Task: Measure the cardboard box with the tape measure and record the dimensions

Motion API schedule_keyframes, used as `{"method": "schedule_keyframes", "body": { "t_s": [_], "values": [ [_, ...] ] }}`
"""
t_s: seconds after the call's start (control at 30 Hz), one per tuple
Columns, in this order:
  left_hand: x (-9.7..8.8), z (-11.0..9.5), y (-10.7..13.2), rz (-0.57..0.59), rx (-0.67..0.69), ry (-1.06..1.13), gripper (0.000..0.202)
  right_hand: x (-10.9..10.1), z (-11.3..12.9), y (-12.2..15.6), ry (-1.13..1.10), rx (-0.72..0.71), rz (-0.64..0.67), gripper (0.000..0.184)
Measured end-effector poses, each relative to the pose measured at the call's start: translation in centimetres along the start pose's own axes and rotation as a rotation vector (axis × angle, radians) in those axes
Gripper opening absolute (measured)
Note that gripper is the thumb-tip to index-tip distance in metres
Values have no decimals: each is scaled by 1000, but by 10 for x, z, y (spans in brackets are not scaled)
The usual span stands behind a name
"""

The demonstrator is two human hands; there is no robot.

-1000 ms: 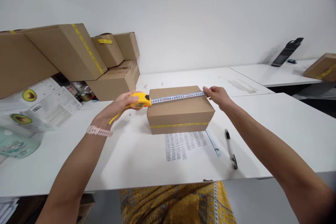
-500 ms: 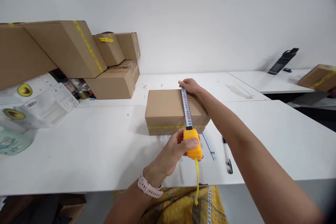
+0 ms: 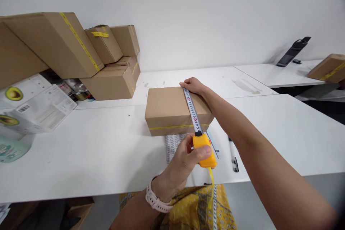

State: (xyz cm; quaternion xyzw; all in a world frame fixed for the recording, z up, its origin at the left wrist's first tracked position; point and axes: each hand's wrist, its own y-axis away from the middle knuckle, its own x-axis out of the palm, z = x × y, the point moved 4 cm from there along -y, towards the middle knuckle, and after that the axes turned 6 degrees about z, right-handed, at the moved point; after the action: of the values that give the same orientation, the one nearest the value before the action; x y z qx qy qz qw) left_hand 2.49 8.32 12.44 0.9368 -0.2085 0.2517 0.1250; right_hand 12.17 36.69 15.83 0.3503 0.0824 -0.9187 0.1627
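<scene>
My left hand (image 3: 181, 163) was closed around the yellow case of the tape measure (image 3: 201, 142), thumb laid over it. My right hand (image 3: 194, 86) grasped the far end of the blade (image 3: 191, 107) at the carton's back edge; the exact pinch was hidden. In my judgement, the two ends were held apart to keep the blade straight, the right hand acting as anchor. The carton (image 3: 167, 102) stood on the white table (image 3: 81, 151), its taped long side towards me, presumably for reach.

As to position: the case sat in my left grip, in front of the carton, and the blade ran at a slant over the top to my right fingers. Contact between case and carton could not be confirmed. A printed sheet (image 3: 171, 147) lay partly hidden at the carton's near side; a pen (image 3: 233, 158) lay to the right, untouched.
</scene>
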Motion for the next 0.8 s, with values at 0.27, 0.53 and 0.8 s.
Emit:
{"method": "schedule_keyframes", "body": {
  "t_s": [0.27, 0.53, 0.8],
  "values": [
    [-77, -15, 65, -317, 240, -460, 81, -54, -45, 81, -345, -67, -673, 68],
    [-148, -36, 55, -453, 322, -408, 67, 0, -62, 173, -54, -114, -258, 65],
    [-144, -116, 34, -418, 480, -515, 57, -34, 2, 119, 108, -90, -403, 43]
  ]
}}
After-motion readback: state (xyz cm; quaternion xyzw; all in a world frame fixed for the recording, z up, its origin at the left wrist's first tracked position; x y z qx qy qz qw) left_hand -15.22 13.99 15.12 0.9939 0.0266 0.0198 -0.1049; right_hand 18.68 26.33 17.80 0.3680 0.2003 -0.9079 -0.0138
